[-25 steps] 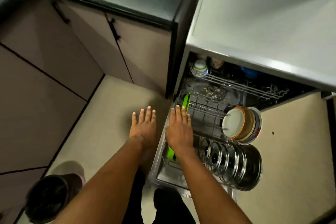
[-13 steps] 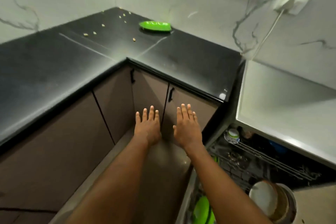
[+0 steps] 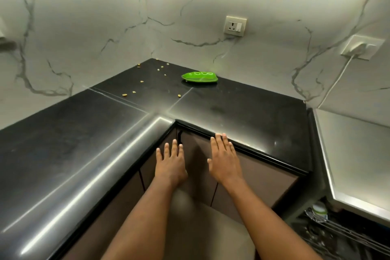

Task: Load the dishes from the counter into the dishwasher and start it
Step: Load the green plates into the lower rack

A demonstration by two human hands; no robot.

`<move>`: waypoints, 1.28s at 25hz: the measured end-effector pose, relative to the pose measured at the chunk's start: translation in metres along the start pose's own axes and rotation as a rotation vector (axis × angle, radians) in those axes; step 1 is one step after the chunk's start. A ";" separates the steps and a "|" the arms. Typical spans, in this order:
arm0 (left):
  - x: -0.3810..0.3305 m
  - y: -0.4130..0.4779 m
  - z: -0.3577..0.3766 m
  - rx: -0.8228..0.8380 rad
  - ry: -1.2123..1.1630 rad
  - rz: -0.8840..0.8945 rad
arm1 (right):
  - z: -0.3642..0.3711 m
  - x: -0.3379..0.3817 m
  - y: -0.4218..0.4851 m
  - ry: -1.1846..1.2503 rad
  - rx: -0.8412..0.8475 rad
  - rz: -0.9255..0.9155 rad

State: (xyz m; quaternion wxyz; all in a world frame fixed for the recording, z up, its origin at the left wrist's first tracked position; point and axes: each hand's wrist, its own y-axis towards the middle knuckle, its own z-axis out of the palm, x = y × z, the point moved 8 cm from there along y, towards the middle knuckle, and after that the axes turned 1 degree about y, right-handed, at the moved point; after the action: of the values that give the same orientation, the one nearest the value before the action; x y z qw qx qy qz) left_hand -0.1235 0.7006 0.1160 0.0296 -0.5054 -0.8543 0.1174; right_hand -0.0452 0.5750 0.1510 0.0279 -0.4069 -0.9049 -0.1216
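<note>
Both hands are held out flat, palms down, in front of the brown cupboard doors under the corner of the black worktop. The left hand has straight fingers, grip let go, holding nothing. The right hand is just beside it, also flat w/ grip let go & nothing in it; its fingertips line up w/ the worktop's front edge, can't tell if they touch. The green plate lies on the worktop far back, near the wall, well apart from both hands. Little yellow crumbs are scattered on the worktop to the left of the plate. On the marble wall there's a socket above the plate, & another socket to the right w/ a white plug & a cord hanging down. At btm right the dishwasher is open; its wire rack shows, w/ a small white & green pot at the rack's back corner
</note>
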 end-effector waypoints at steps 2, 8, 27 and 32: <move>0.009 0.022 -0.002 0.000 0.025 0.000 | 0.005 0.004 0.029 0.009 -0.010 0.004; 0.014 0.124 -0.020 -0.005 0.039 -0.022 | 0.035 -0.016 0.127 0.033 0.016 -0.021; -0.029 0.415 -0.062 0.102 0.042 0.060 | 0.086 -0.125 0.407 -0.026 0.130 -0.020; -0.016 0.478 -0.059 0.206 0.069 0.112 | 0.101 -0.127 0.465 -0.065 0.147 0.021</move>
State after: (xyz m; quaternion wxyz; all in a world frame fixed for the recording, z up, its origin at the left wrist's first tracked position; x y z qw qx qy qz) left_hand 0.3036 0.9175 0.0640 0.1041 -0.5505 -0.8066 0.1884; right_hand 0.3902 0.8036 0.1260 0.0299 -0.4168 -0.9075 -0.0412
